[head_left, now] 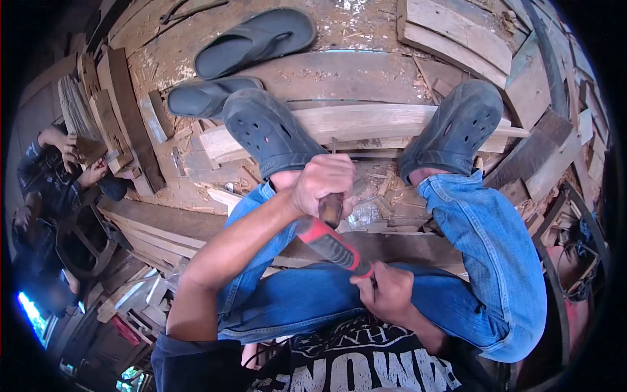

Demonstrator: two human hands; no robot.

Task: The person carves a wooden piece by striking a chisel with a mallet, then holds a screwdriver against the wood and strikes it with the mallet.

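My left hand [324, 183] is wrapped round a chisel, whose brown wooden handle [331, 210] sticks out below the fist. Its thin metal blade reaches past my knuckles to the edge of a pale, curved wooden plank [366, 122]. Lower down, my right hand [388, 287] grips one end of a red and black rubber-gripped tool [336, 248]. The tool's far end lies close by the chisel handle's butt and is slightly blurred; the end inside my fist is hidden. Both dark clogs [274, 130] rest on or against the plank, one toward each side.
Dark flip-flops [258, 42] lie on the dusty floor at upper left. Boards [454, 39] are stacked at upper right, with wood chips [385, 189] between my feet. At far left another person's hands [78, 157] hold a wood block.
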